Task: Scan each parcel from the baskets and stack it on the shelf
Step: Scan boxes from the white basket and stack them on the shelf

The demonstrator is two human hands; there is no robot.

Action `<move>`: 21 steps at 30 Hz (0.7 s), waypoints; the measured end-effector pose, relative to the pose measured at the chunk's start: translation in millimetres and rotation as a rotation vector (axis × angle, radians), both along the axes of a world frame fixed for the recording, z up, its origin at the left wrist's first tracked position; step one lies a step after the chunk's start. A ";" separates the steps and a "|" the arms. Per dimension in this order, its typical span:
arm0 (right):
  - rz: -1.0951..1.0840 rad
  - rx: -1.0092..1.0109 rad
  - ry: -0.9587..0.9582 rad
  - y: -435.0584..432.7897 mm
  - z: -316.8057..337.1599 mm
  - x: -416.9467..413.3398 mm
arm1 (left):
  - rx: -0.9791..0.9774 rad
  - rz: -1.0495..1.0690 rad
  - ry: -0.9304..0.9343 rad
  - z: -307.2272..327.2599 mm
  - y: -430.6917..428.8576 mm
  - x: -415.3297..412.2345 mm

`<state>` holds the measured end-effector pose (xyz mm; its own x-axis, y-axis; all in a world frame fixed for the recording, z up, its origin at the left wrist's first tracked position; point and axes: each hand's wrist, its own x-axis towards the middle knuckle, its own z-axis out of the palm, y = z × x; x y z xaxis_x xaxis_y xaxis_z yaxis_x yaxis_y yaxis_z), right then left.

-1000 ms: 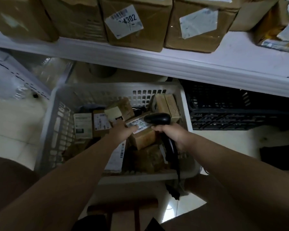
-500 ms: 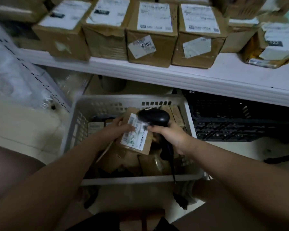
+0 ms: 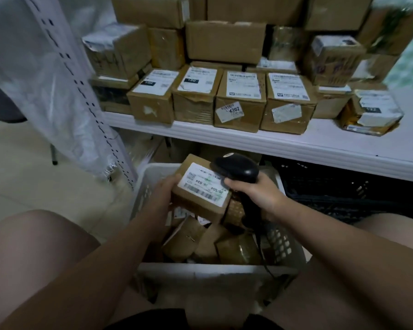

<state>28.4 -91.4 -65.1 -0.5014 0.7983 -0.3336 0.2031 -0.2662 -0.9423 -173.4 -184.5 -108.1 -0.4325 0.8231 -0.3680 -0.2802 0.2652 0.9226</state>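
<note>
As I am looking down, left hand (image 3: pixel 165 194): holding the brown parcel (image 3: pixel 198 206) over the white basket (image 3: pixel 208 267).
Right hand (image 3: pixel 255 190): gripping the black scanner (image 3: pixel 239 169) by the label (image 3: pixel 204 184).

Parcel (image 3: pixel 200 194) label blurred; left hand (image 3: pixel 163 194) fingers hidden behind parcel; right hand (image 3: pixel 255 191) covers scanner (image 3: pixel 236 169) handle.

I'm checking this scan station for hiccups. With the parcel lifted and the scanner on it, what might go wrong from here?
The scanner head sits very close over the label on the parcel held by the left hand, so the barcode may not read. Its cable trails down into the white basket and might snag parcels when the right hand lifts.
</note>
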 end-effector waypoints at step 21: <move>0.244 0.404 0.002 28.2 51.3 10.2 | 0.206 -0.368 0.338 59.8 22.8 -11.7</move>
<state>38.6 -63.2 -13.8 -0.6912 0.7224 -0.0189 0.2120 0.1777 -0.9610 -185.0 -161.7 -48.3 -0.1682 0.9830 -0.0730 0.1181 0.0936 0.9886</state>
